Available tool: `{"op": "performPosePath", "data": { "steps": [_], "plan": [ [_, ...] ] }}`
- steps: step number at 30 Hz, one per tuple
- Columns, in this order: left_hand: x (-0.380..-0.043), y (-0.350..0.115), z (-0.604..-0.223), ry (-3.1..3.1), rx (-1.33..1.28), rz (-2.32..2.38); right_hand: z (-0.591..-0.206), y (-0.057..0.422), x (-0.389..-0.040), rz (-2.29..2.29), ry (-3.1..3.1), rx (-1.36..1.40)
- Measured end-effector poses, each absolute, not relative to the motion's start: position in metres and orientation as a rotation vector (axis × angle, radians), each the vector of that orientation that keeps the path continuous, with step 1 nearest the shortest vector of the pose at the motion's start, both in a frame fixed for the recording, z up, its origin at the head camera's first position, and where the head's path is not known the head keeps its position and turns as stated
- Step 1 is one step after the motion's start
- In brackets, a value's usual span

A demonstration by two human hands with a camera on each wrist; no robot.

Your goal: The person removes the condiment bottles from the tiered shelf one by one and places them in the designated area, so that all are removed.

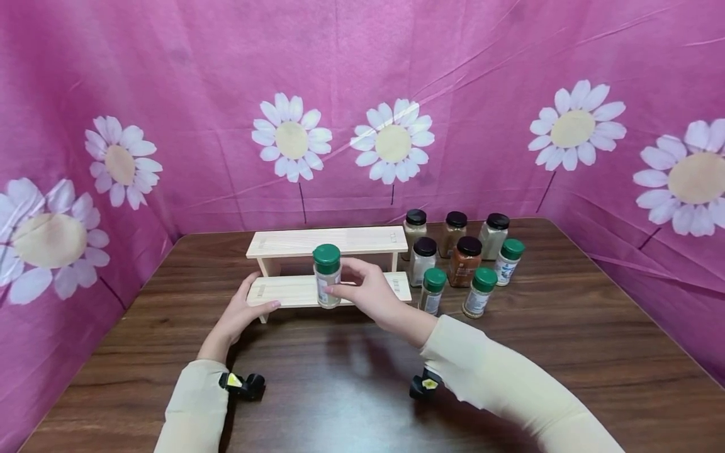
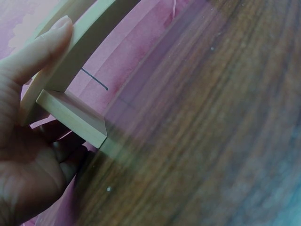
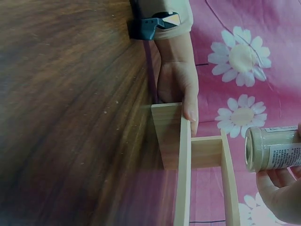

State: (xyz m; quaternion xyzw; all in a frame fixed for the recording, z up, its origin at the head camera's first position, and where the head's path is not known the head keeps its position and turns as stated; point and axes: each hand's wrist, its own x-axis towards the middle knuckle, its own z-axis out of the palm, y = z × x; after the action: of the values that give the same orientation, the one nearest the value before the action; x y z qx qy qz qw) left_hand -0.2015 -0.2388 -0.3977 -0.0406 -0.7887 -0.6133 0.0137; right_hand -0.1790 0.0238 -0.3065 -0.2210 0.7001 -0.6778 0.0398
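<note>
A two-tier light wooden rack point(image 1: 283, 291) stands on the table. My left hand point(image 1: 240, 311) holds its lower tier at the left end. In the left wrist view, the thumb point(image 2: 51, 44) lies along the board and the other fingers are round by the support leg point(image 2: 75, 117). My right hand point(image 1: 370, 292) grips a clear spice jar point(image 1: 327, 280) with a green cap, thumb on the near side. The jar is upright, raised in front of the rack; its base point(image 3: 250, 149) appears apart from the boards in the right wrist view.
Right of the rack stand several black-capped spice jars point(image 1: 466, 264). Closer to the near side are three green-capped jars point(image 1: 477, 301), one of them near the right forearm. A pink flowered cloth point(image 1: 340, 201) hangs behind the table point(image 1: 317, 390).
</note>
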Motion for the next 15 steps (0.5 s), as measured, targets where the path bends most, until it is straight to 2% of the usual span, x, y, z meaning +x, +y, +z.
{"op": "performPosePath", "data": {
  "steps": [15],
  "plan": [
    [-0.202, -0.239, -0.398, -2.453, -0.123, -1.917, -0.313, 0.077, -0.168, -1.953, 2.267, -0.705]
  ]
}}
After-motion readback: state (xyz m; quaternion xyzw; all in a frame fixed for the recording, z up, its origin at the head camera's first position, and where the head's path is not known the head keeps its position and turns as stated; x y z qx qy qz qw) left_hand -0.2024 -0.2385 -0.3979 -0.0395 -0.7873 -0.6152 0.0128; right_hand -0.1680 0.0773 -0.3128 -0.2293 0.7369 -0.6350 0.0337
